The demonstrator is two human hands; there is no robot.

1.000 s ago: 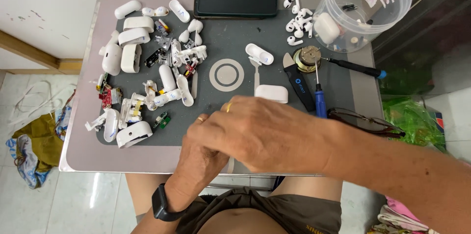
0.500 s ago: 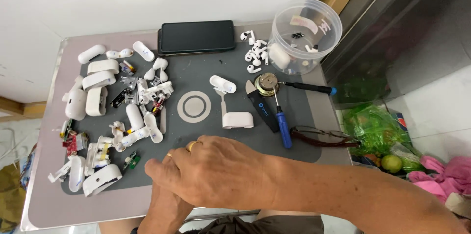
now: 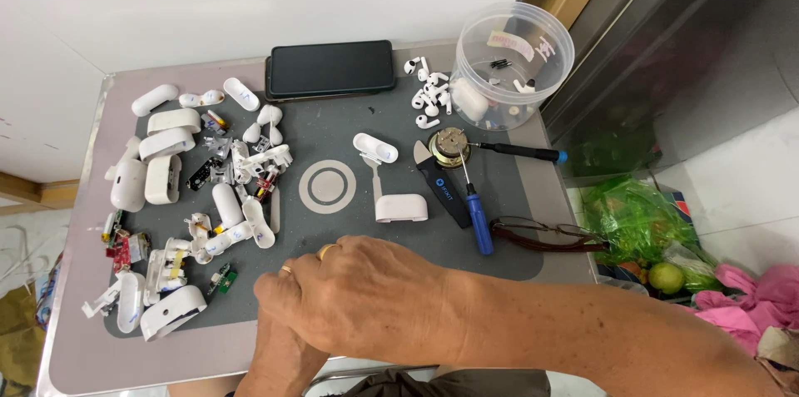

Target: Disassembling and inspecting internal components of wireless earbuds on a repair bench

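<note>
Fingers on grey mat, table w/ white wall behind.

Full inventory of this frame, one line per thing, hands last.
work mat: one, grey, covers the tabletop
phone: one, black, screen dark, mat's far edge
plastic tub: one, clear, far right corner, small parts inside
loose earbuds: a small heap, white, left of the tub
open earbud case: one, white, right of the mat's printed ring
earbud case shells and parts: many, mostly white, left half of mat
round metal part: one, brassy, mid-right
screwdrivers: two, blue handle and black handle, mid-right
eyeglasses: one pair, dark red, right edge
green bag: one, on floor, right
right hand: over the left, near edge, two rings
left hand: mostly hidden under the right
</note>
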